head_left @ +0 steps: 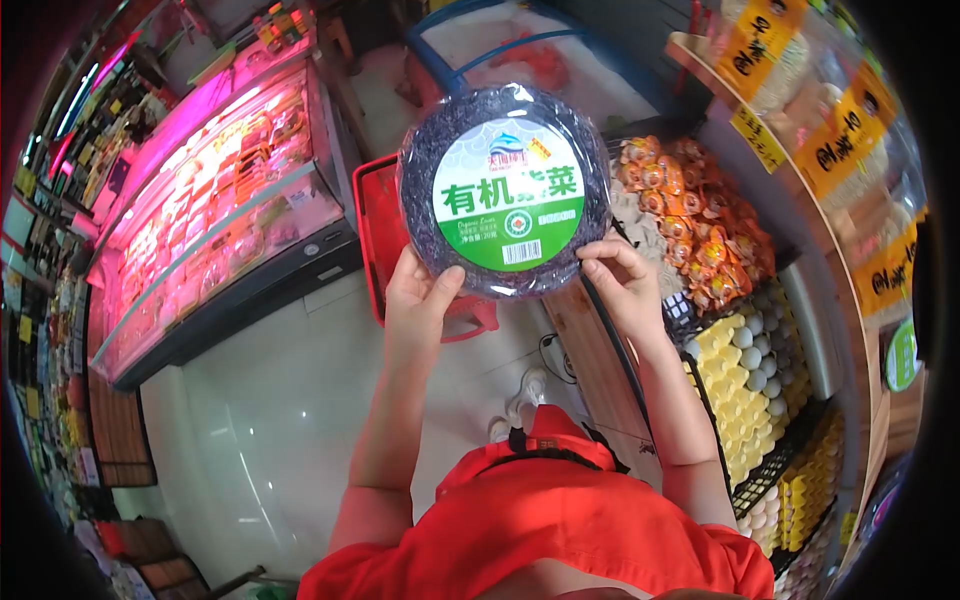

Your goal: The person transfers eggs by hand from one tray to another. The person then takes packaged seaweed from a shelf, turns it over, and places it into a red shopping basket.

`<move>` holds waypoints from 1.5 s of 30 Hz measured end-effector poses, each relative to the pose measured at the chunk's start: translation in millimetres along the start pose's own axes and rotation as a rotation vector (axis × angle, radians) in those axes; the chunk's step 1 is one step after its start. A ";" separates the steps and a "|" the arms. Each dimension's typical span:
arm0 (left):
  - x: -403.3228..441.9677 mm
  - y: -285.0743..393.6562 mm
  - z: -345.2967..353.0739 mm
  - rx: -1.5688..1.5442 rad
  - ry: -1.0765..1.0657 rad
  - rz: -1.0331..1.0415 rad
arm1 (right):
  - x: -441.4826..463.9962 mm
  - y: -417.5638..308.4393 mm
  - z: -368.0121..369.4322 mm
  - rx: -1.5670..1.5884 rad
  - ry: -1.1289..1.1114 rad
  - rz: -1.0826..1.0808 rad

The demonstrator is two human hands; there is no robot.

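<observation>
A round, plastic-wrapped pack of dried seaweed (420,190) is held up in front of me, its white and green label facing me. My left hand (418,290) grips its lower left edge, thumb on the front and the other fingers mostly hidden behind. At the lower right rim, my right hand (625,285) pinches the wrapper between thumb and fingers. Behind the pack stands a red shopping basket (368,230), partly covered by it.
A pink-lit meat display case (220,190) runs along the left. To the right are orange-wrapped packets (715,265), eggs in yellow trays (725,365) and a wooden shelf (800,170) with bagged goods. A blue-rimmed container (440,60) stands ahead. Below lies the tiled floor (250,430).
</observation>
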State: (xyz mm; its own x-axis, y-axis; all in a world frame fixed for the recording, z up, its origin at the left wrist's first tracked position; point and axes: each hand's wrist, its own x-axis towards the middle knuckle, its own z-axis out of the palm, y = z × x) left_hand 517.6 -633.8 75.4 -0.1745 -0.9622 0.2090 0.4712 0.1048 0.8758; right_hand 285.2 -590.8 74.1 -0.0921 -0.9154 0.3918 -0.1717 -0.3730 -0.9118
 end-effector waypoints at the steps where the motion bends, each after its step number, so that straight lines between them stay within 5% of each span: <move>1: 6.3 0.9 -4.9 0.004 0.003 -0.030 | 9.9 6.3 4.9 0.039 0.005 0.026; 14: 79.6 -43.9 -51.7 0.104 0.207 0.014 | 109.3 93.8 39.8 0.208 -0.117 0.188; 19: 92.3 -105.1 -98.8 0.085 0.321 -0.158 | 113.3 160.6 65.4 0.184 -0.157 0.408; 29: 121.6 -218.8 -174.3 0.069 0.595 -0.844 | 84.7 299.9 105.2 -0.107 -0.131 0.712; 36: 130.5 -266.3 -207.2 0.075 0.623 -1.007 | 107.2 313.0 131.3 -0.523 -0.295 0.810; 45: 116.5 -309.8 -251.1 0.200 0.666 -1.133 | 56.0 390.4 158.3 -0.403 -0.339 1.119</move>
State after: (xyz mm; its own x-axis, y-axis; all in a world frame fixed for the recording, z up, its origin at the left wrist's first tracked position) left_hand 568.4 -841.5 -280.9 0.0977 -0.4738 -0.8752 0.2029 -0.8514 0.4836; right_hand 368.3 -811.6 -279.4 -0.1338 -0.7162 -0.6850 -0.4571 0.6578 -0.5986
